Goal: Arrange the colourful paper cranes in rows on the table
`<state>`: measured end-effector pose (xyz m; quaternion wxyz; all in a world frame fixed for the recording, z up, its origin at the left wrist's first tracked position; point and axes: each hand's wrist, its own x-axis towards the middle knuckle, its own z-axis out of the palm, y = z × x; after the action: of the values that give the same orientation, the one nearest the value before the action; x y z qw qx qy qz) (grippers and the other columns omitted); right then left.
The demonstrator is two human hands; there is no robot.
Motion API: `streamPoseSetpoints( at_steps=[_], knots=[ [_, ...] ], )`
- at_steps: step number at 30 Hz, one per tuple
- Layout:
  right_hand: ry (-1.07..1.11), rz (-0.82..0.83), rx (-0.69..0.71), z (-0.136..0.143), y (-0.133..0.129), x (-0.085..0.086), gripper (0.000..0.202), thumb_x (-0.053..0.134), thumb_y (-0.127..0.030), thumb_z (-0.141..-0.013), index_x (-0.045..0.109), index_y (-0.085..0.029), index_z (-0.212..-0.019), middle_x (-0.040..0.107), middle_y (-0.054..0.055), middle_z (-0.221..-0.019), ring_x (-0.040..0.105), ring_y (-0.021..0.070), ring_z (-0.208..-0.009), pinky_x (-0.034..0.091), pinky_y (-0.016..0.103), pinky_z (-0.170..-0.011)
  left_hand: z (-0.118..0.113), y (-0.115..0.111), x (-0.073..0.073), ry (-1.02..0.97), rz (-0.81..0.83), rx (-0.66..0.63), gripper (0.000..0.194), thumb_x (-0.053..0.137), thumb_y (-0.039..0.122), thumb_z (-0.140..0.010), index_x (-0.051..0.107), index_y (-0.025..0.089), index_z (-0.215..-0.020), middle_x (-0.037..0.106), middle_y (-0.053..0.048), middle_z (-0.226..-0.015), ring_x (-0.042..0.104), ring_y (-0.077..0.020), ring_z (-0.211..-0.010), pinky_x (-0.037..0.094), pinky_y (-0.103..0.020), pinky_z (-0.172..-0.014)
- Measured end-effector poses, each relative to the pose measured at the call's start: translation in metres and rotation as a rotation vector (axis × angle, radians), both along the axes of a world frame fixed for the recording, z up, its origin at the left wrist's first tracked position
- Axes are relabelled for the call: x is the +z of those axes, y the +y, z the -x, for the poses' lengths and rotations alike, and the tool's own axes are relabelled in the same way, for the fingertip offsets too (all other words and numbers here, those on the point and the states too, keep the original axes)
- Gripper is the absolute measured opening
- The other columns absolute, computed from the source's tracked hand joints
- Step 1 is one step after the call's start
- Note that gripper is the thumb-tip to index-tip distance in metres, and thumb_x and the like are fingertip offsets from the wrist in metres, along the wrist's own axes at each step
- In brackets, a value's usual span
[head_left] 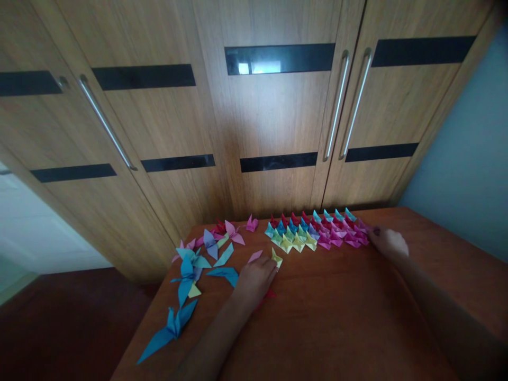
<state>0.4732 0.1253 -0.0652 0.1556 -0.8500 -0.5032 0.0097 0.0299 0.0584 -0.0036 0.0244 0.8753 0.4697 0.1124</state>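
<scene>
My left hand (pixel 256 280) is closed, its fingertips on a small yellow origami crane (pixel 277 258) standing on the table. Beneath and beside that hand lie a pink paper piece (pixel 255 256), a red paper piece (pixel 270 293) and a blue paper crane (pixel 227 274), each partly covered or close to it. My right hand (pixel 390 243) has its fingers curled together at the right end of the rows, against a magenta origami crane (pixel 362 230). Small folded cranes stand there in several tight rows: red, light blue, blue, green, yellow (pixel 298 242) and magenta.
Loose cranes with spread wings lie on the left side of the brown table (pixel 317 328), among them a large blue one (pixel 171 329), a lilac one (pixel 210 244) and a pink one (pixel 234 233). A wooden wardrobe (pixel 273 116) with metal handles rises behind the table.
</scene>
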Motion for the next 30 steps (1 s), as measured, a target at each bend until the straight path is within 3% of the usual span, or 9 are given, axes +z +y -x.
streamPoseSetpoints(
  at_steps=[7,11,15,23,30],
  knots=[
    [0.014,-0.037,0.067,0.004,0.003,0.004,0.042,0.044,-0.049,-0.083,0.070,-0.018,-0.097,0.070,0.015,-0.092,0.065,0.0298,-0.082,0.045,0.033,-0.061,0.001,0.001,0.001,-0.018,0.017,0.000,0.019,0.043,0.026,-0.092,0.061,0.021,-0.091,0.064,-0.004,-0.094,0.061,-0.0162,-0.086,0.046,-0.024,-0.074],
    [0.024,-0.115,0.027,0.007,-0.007,0.008,0.046,0.042,-0.052,-0.083,0.069,-0.019,-0.100,0.070,0.015,-0.090,0.065,0.0292,-0.080,0.045,0.034,-0.063,0.001,0.001,-0.002,-0.004,0.012,0.004,0.020,0.041,0.027,-0.093,0.060,0.020,-0.091,0.064,-0.003,-0.093,0.061,-0.0162,-0.086,0.046,-0.024,-0.073],
    [0.059,-0.255,-0.001,0.031,-0.024,0.015,0.044,0.041,-0.048,-0.084,0.068,-0.018,-0.103,0.070,0.016,-0.092,0.066,0.0281,-0.078,0.045,0.033,-0.063,0.000,0.003,-0.001,0.035,0.020,0.013,0.021,0.041,0.027,-0.093,0.061,0.020,-0.091,0.064,-0.004,-0.094,0.061,-0.0174,-0.088,0.047,-0.025,-0.072],
    [0.172,-0.381,0.286,0.105,-0.053,0.023,0.036,0.044,-0.044,-0.084,0.067,-0.021,-0.099,0.072,0.007,-0.091,0.067,0.0230,-0.079,0.047,0.027,-0.065,-0.015,0.017,0.006,0.091,0.054,0.057,0.024,0.039,0.025,-0.093,0.061,0.018,-0.095,0.064,-0.007,-0.096,0.063,-0.0189,-0.088,0.048,-0.028,-0.075],
    [0.228,-0.381,0.434,0.130,-0.065,0.020,0.034,0.043,-0.044,-0.086,0.067,-0.021,-0.094,0.072,0.006,-0.088,0.066,0.0217,-0.074,0.049,0.030,-0.067,-0.025,0.028,0.007,0.104,0.065,0.077,0.024,0.040,0.023,-0.093,0.063,0.017,-0.094,0.065,-0.011,-0.096,0.064,-0.0207,-0.089,0.048,-0.030,-0.076]
  ],
)
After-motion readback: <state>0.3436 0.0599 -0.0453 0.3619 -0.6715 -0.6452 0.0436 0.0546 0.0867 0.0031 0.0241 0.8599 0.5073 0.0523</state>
